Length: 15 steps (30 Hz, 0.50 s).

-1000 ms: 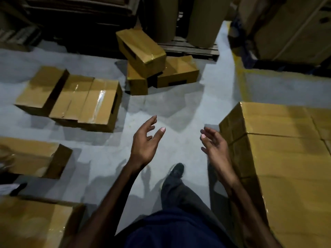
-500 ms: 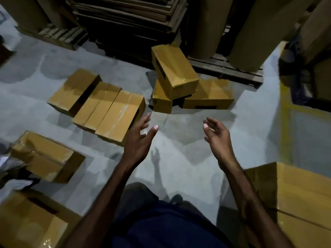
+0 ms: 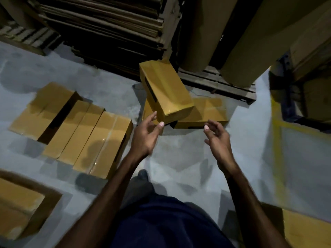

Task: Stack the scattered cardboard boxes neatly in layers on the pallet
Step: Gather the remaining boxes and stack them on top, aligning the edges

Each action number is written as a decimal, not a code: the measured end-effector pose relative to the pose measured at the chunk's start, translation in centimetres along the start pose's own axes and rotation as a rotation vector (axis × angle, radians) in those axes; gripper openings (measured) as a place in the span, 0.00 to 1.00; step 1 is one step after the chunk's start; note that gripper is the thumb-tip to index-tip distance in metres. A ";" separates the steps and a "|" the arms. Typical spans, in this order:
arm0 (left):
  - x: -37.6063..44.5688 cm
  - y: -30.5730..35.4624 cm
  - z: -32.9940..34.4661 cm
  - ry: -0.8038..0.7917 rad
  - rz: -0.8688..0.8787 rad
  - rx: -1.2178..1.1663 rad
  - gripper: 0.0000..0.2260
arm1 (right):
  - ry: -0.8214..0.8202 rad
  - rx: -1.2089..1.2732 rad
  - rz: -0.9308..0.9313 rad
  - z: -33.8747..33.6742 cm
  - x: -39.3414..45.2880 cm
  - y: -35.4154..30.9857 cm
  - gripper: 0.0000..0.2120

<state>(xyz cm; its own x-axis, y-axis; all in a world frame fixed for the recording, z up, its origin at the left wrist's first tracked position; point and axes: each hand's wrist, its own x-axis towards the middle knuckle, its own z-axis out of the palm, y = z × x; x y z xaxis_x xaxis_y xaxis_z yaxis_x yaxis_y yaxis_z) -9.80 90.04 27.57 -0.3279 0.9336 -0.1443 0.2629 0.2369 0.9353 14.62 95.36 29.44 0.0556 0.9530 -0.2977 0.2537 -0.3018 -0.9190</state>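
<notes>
A brown taped cardboard box [image 3: 165, 91] lies tilted on top of two others, one flat box [image 3: 206, 111] to its right and one mostly hidden beneath it. My left hand [image 3: 146, 135] is open, fingers spread, just in front of the tilted box's near left corner. My right hand [image 3: 217, 138] is open with relaxed fingers, in front of the flat box. Neither hand touches a box. A row of three boxes [image 3: 96, 140] lies on the grey floor to the left. The corner of the stacked boxes [image 3: 302, 228] shows at bottom right.
Large brown paper rolls [image 3: 198, 33] stand on a wooden pallet [image 3: 223, 83] behind the pile. Flattened cardboard sheets [image 3: 107, 27] are stacked at the back left. Another box [image 3: 21, 206] lies at bottom left. A yellow floor line [image 3: 276, 140] runs on the right. My foot [image 3: 142, 176] is below the hands.
The view has moved closer to the three-box pile and away from the stack on the right. Both hands have reached forward toward the tilted box, staying open.
</notes>
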 end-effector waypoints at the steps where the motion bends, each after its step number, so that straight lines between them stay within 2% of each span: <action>1: 2.2 0.3 -0.1 -0.018 0.003 0.003 0.26 | 0.019 0.010 0.002 0.6 1.4 -0.6 0.20; 4: 9.0 0.2 -0.5 -0.055 -0.036 0.035 0.27 | 0.048 0.031 0.029 2.3 6.5 -2.3 0.20; 9: 16.2 -0.8 -0.8 0.001 -0.083 0.080 0.33 | 0.005 -0.034 0.032 3.7 14.6 -3.9 0.19; 15: 21.5 -1.6 2.4 0.157 -0.199 0.005 0.28 | -0.162 -0.166 0.022 4.8 27.4 -4.2 0.19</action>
<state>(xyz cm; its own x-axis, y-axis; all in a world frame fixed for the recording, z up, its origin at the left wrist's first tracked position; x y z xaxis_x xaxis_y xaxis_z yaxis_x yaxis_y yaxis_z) -15.10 110.37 22.18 -0.5106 0.8154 -0.2730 0.1838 0.4136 0.8917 10.44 122.58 23.86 -0.0889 0.9259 -0.3673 0.4107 -0.3019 -0.8603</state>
